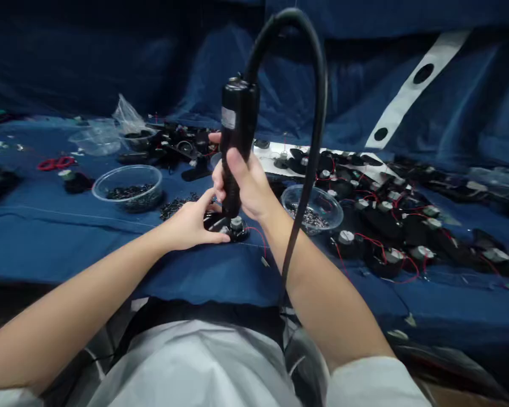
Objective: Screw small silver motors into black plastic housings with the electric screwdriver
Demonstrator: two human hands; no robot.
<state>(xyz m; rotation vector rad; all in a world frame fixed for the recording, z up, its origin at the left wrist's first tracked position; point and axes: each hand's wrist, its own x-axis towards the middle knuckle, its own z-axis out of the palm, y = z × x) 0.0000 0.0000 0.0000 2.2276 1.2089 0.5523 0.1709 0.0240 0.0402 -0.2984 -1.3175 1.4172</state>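
My right hand (248, 183) is wrapped round a black electric screwdriver (240, 118), held upright with its tip pointing down. A thick black cord loops from its top and runs down across my right forearm. Below the tip, on the blue cloth, lies a small black part with a silver motor (236, 224) and red wires. My left hand (194, 225) grips this motor part from the left, thumb along its near side; the far fingers are partly hidden. The exact spot where the tip meets the part is hard to make out.
Clear bowls of small dark screws stand left (129, 189) and right (313, 209), with a loose screw pile (178, 207) between. Many black parts with motors and red wires (382, 226) cover the right side. Red-handled scissors (56, 163) lie left. Blue cloth hangs behind.
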